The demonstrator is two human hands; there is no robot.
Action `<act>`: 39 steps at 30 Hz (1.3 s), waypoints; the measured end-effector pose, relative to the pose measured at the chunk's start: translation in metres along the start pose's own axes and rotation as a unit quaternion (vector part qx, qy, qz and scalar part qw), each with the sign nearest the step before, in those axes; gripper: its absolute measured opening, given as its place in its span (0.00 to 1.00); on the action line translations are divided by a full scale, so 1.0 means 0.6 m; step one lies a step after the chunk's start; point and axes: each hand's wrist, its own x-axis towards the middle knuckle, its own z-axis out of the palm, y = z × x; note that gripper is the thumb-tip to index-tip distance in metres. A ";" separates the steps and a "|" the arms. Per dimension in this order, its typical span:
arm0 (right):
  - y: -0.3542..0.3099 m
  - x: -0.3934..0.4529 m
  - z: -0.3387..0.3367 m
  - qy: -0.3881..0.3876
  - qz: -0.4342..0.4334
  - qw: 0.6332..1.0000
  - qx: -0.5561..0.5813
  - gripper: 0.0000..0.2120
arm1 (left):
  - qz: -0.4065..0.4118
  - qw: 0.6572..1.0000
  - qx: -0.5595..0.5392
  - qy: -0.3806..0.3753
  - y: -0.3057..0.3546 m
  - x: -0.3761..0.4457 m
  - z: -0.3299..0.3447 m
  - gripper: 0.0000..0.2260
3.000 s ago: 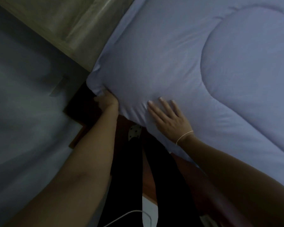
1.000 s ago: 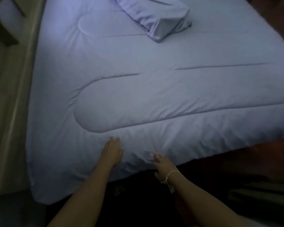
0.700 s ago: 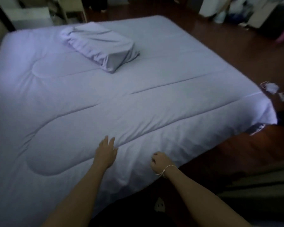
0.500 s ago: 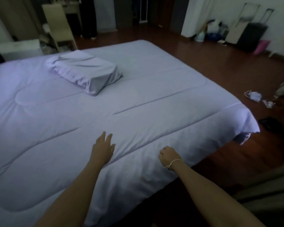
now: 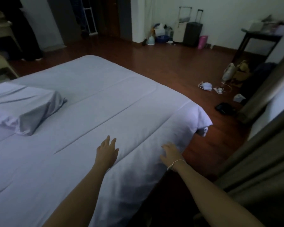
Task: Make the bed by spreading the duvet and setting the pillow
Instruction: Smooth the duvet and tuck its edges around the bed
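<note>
Resting flat on the duvet (image 5: 105, 102) near the bed's near edge, the left hand (image 5: 106, 153) has its fingers straight. Right hand (image 5: 170, 153), fingers relaxed and spread, touches the duvet's overhanging edge toward the near right corner. Pillow (image 5: 23, 105) lies on the duvet toward the bed's left side.

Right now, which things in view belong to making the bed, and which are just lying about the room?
Part of the job:
duvet, spread over the bed
pillow, lying on the duvet
left hand, flat on the duvet
right hand, at the duvet's edge

Just lying about:
suitcases by the far wall
pink bag
face mask on the floor
dark side table
</note>
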 end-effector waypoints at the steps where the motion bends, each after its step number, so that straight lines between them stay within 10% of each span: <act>1: 0.026 0.016 -0.007 0.004 0.006 1.000 -0.003 0.36 | 0.009 1.000 0.002 -0.009 0.025 0.028 0.010 0.25; 19: 0.455 0.310 -0.206 -0.032 0.156 0.985 -0.066 0.39 | 0.111 0.988 -0.010 -0.104 0.478 0.445 0.157 0.19; 39: 0.706 0.780 -0.315 -0.183 0.071 0.974 -0.111 0.51 | -0.115 0.973 0.087 -0.182 0.641 0.615 0.324 0.17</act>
